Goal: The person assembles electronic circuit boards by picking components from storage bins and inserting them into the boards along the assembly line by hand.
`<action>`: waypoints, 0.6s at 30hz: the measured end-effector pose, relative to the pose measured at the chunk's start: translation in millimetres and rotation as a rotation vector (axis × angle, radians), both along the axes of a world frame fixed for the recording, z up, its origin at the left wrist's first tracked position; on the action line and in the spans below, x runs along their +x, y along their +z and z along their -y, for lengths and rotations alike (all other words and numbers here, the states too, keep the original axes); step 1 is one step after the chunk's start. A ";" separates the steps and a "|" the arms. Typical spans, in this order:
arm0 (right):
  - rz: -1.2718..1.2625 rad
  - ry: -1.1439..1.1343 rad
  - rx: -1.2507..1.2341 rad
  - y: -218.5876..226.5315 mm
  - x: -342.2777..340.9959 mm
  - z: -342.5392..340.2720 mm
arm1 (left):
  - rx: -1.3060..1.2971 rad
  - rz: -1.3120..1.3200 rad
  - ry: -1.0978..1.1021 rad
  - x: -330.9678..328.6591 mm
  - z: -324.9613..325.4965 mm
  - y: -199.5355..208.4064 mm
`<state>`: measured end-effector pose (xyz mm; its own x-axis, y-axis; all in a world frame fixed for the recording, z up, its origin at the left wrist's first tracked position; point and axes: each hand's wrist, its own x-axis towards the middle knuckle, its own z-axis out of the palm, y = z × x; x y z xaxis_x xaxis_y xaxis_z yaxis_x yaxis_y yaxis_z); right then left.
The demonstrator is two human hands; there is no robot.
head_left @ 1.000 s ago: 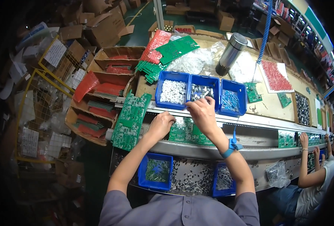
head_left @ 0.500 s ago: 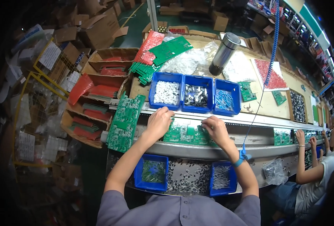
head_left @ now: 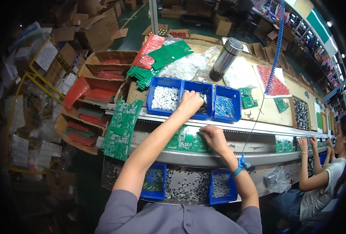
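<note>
My left hand (head_left: 191, 103) reaches into the middle blue bin (head_left: 209, 113), which holds small black and silver parts. Its fingers are curled down, and the tips are hidden among the parts. Under my left forearm lies a green circuit board (head_left: 177, 142) on the rail track. At that board's right part, my right hand (head_left: 215, 138) hovers with fingers pinched together; what they hold, if anything, is too small to make out. A blue wrist strap (head_left: 239, 170) with a coiled cord circles my right wrist. White parts (head_left: 165, 97) fill the left bin, blue parts (head_left: 224, 107) the right one.
Another green board (head_left: 121, 128) lies across the track's left end, beside cardboard boxes (head_left: 77, 130) of boards. Nearer me are two blue bins and loose leaded parts (head_left: 186, 183). A steel flask (head_left: 226, 59) stands behind the bins. At right a co-worker's hands (head_left: 303, 143) work over boards.
My left hand has left the board's upper left edge and moved up and right into the middle bin. My right hand stays over the board. The whole view has shifted slightly.
</note>
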<state>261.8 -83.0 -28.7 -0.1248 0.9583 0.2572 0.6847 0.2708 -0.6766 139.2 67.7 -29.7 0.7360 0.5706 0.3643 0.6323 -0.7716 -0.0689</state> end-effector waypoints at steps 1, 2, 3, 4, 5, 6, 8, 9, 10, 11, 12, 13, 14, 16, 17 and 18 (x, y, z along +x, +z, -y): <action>0.002 0.001 -0.003 0.8 -1.2 -1.1 | -0.003 0.002 0.001 1.9 -2.6 -3.1; 0.012 0.014 -0.013 1.7 -2.6 -2.4 | -0.016 0.008 0.003 3.5 -5.3 -6.1; 0.022 0.026 -0.022 2.5 -4.1 -3.2 | -0.030 0.013 0.003 4.3 -6.5 -6.1; 0.022 0.026 -0.026 2.7 -5.2 -4.4 | -0.033 0.013 0.004 4.6 -7.6 -6.1; 0.045 0.056 -0.018 2.8 -6.4 -5.8 | -0.034 -0.017 0.009 4.7 -8.6 -6.1; 0.069 0.085 -0.009 2.3 -6.5 -7.2 | -0.035 -0.046 0.012 5.9 -8.9 -5.2; 0.087 0.096 0.017 0.6 -7.8 -8.4 | -0.033 -0.034 -0.001 5.6 -8.2 -3.9; 0.117 0.096 0.006 1.4 -9.8 -8.9 | -0.025 -0.024 -0.008 3.2 -8.0 -2.2; 0.147 0.096 -0.004 2.2 -11.2 -9.3 | -0.026 -0.023 -0.005 1.2 -7.8 -0.3; 0.147 0.099 -0.005 2.9 -12.1 -9.6 | -0.028 -0.040 -0.013 -0.7 -7.7 1.6; 0.164 0.099 -0.003 3.3 -12.6 -9.7 | -0.031 -0.056 -0.020 -1.8 -7.5 2.4; 0.181 0.100 -0.001 3.4 -13.0 -9.8 | -0.032 -0.055 -0.018 -2.6 -7.3 3.3; 0.182 0.102 -0.002 2.4 -13.1 -10.0 | -0.046 -0.055 -0.020 -3.3 -7.2 4.3; 0.188 0.104 0.029 -0.2 -13.2 -10.2 | -0.060 -0.055 -0.021 -4.5 -7.3 7.0; 0.189 0.105 0.029 0.2 -13.7 -9.7 | -0.070 -0.073 -0.029 -5.1 -7.6 8.4; 0.222 0.115 0.043 1.3 -14.6 -9.2 | -0.081 -0.091 -0.037 -5.5 -8.1 9.6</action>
